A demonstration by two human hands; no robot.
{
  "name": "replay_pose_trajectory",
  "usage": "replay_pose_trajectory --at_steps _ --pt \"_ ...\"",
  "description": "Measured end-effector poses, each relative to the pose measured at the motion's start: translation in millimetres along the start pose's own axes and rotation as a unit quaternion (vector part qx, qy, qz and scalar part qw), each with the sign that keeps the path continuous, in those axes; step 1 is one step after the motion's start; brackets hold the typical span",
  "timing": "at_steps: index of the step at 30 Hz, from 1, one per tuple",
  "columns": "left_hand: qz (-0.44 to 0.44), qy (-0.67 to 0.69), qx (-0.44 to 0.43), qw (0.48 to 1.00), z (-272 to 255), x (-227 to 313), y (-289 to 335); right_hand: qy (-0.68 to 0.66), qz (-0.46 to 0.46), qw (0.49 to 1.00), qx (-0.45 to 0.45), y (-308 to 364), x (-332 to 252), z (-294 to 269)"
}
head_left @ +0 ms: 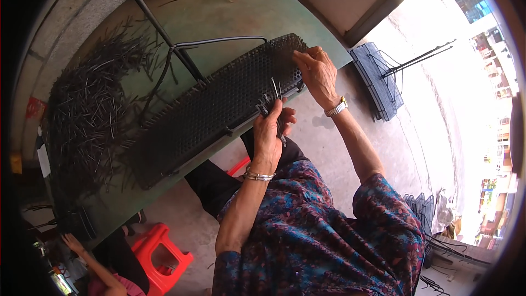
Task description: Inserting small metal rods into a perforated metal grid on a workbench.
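A long black perforated rack (203, 112) lies slantwise on the green table, with small pins standing along its far edge and right end. A dark rod frame (171, 49) rises from its far side. My left hand (267, 131) is closed around a bunch of thin dark metal pins (275, 92), held just in front of the rack's near edge. Over the rack's right end, my right hand (318, 74) has its thumb and forefinger pinched together. Whatever is between those fingertips is too small to make out.
A big heap of loose dark pins (90, 109) covers the left of the green table (219, 8). Another rack with rods (378, 79) stands on the floor at right. A red stool (159, 257) and another person's hand (72, 243) are at lower left.
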State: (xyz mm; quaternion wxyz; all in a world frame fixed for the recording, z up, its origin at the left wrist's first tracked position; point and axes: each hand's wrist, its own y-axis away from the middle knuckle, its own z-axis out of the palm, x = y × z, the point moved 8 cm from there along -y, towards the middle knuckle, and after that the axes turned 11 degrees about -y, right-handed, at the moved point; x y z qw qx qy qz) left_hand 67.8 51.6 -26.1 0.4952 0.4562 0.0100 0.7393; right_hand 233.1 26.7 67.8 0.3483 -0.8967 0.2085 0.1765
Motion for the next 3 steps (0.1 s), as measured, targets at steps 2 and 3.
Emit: replay_pose_trajectory --at_steps 2,3 --pt "0.005 -0.002 -0.001 1.0 -0.5 2.6 1.7 0.058 0.003 0.998 -0.007 1.4 -9.4 -3.0" --pt "0.009 -0.004 -0.004 1.0 0.5 4.1 2.5 0.028 0.019 0.999 -0.022 3.2 -9.4 -4.5"
